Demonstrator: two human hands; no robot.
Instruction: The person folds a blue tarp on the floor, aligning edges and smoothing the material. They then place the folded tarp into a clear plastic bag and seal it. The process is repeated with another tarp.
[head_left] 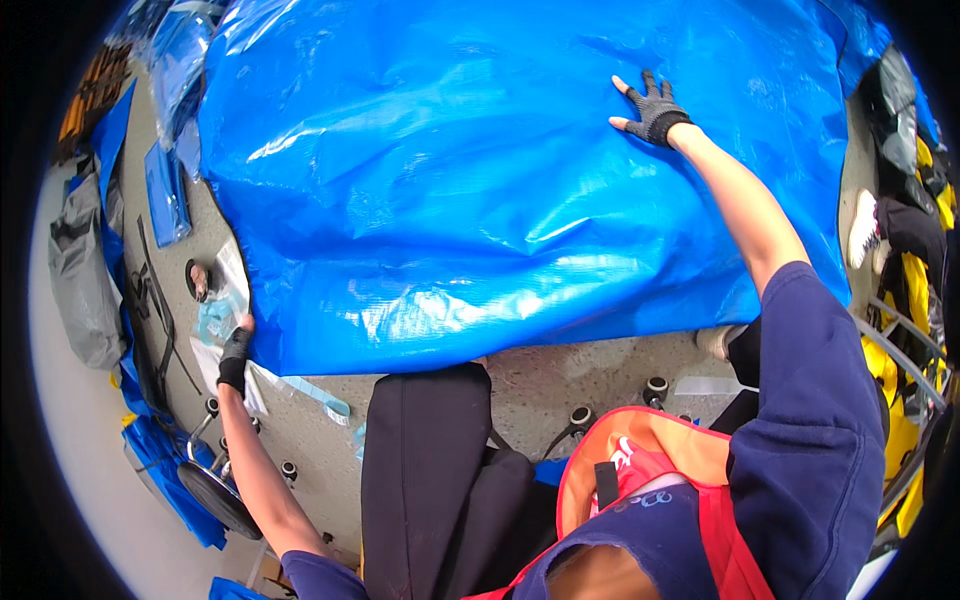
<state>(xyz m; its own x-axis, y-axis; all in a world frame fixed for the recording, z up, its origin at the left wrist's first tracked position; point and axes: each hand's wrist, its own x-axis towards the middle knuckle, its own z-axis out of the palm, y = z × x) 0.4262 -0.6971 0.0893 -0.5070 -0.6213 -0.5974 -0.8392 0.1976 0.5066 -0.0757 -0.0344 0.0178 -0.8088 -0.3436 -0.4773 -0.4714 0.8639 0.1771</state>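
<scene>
A large blue plastic tarp [430,190], creased and shiny, spreads out in front of me. My right hand [655,110], in a dark fingerless glove, lies on its far right part with the fingers spread. At the near left corner is my left hand [237,355], also in a dark fingerless glove. Its thumb points up along the tarp's edge, and the fingers look closed on that edge, though they are partly hidden. The tarp's near edge reaches my black trouser leg [415,470].
Clear plastic scraps [222,315] and a tape roll [198,280] lie on the grey floor [320,440] at left. A grey bag [85,275] leans by the wall. At right are a person's shoe [863,228], yellow-and-black material [905,430] and a metal frame [915,345]. A wheel [215,497] stands at lower left.
</scene>
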